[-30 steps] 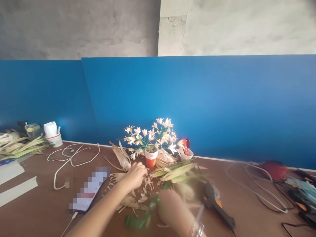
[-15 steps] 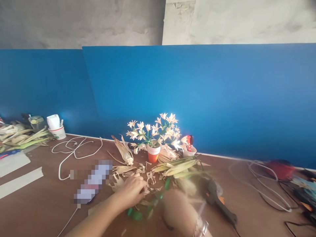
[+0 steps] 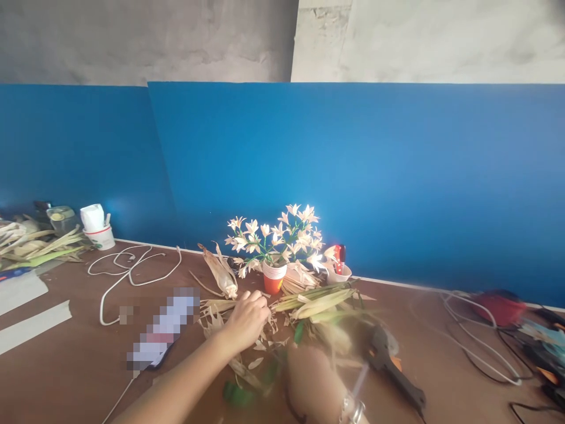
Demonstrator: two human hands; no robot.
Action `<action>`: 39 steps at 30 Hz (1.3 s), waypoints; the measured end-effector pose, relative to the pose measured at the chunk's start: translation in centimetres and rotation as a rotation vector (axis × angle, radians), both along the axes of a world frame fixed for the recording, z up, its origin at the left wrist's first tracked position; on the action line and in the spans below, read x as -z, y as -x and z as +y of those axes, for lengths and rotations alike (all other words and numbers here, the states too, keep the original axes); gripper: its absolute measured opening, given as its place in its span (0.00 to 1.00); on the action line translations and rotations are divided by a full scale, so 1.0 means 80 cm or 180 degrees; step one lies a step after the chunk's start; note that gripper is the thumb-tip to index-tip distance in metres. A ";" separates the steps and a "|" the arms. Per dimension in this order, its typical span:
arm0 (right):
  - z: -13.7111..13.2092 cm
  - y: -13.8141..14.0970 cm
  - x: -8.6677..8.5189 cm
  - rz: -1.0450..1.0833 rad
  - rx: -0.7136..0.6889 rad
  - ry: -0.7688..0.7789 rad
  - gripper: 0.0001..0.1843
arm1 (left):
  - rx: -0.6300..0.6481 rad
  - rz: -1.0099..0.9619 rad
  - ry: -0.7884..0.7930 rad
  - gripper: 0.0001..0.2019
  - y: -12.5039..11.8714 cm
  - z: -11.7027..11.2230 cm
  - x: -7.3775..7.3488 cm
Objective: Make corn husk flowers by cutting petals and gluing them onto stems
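My left hand [image 3: 248,318] reaches over the pale corn husk scraps [image 3: 214,321], its back upward and its fingers curled down. Whatever those fingertips hold, if anything, is hidden. My right hand [image 3: 313,374], with silver bracelets at the wrist, is low in the middle and smeared, so its fingers do not show clearly. A roll of green tape [image 3: 238,393] lies between my forearms. Just beyond my left hand stands an orange and white paper cup [image 3: 274,278] holding cream husk flowers [image 3: 276,235] on green stems. Longer green-yellow husks [image 3: 324,300] are spread to its right.
To the right lies a black glue gun [image 3: 395,368]. A pixelated object [image 3: 165,330] on a white cable [image 3: 128,274] is at left. Farther left are paper strips [image 3: 35,327] and a white cup [image 3: 100,237]. A blue panel [image 3: 309,165] closes off the table's back.
My left hand has moved slightly up and right, nearer the flower cup, and its fingers now point down and away. My right hand stays low and blurred, shifted slightly left.
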State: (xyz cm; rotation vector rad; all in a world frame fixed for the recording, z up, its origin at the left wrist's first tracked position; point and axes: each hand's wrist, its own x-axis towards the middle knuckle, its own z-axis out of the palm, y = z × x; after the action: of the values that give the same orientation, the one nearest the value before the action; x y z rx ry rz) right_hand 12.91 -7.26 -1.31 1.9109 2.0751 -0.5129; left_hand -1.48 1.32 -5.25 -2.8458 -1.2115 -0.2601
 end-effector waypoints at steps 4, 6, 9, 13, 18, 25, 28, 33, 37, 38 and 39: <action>-0.001 -0.003 0.002 0.0150 0.0037 0.0055 0.44 | 0.0177 0.0111 -0.0019 0.12 -0.012 0.010 0.006; 0.001 -0.002 0.002 0.0167 0.0082 0.0108 0.47 | 0.0235 0.0127 -0.0013 0.12 -0.014 0.013 0.009; 0.005 0.005 0.001 0.0100 0.0128 0.0109 0.44 | 0.0237 0.0044 0.0001 0.12 -0.013 0.016 0.012; 0.010 0.012 0.000 0.0075 0.0141 -0.0078 0.18 | 0.0074 -0.0286 0.0076 0.09 -0.009 0.014 0.007; 0.012 0.001 0.004 0.0321 0.0165 -0.0144 0.31 | -0.0236 -0.1050 0.0526 0.08 -0.008 0.003 -0.005; 0.026 -0.030 0.015 0.1096 0.0479 -0.0722 0.08 | -0.0794 -0.3264 0.2768 0.06 -0.015 -0.009 -0.013; 0.038 -0.033 0.013 0.2033 0.0839 -0.0979 0.12 | -0.0955 -0.3911 0.3312 0.08 -0.018 -0.014 -0.015; 0.049 -0.036 0.018 0.4030 0.1281 -0.0320 0.11 | -0.0683 -0.3754 0.3155 0.07 -0.020 -0.024 -0.021; 0.043 -0.034 0.010 0.4038 0.1501 -0.0221 0.10 | -0.0058 -0.3172 0.1727 0.13 -0.011 -0.025 -0.023; 0.040 -0.033 0.005 0.3939 0.1625 -0.0255 0.10 | 0.0165 -0.2972 0.1291 0.13 -0.008 -0.024 -0.022; 0.037 -0.032 -0.001 0.3787 0.1740 -0.0294 0.09 | 0.0363 -0.2773 0.0947 0.12 -0.005 -0.022 -0.020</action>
State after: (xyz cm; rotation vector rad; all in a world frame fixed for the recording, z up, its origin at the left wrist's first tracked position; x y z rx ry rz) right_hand 15.50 -4.27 -1.20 2.5522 2.0126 -2.1211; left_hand -1.06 -0.41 -3.62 -3.1337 -1.2344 -1.5693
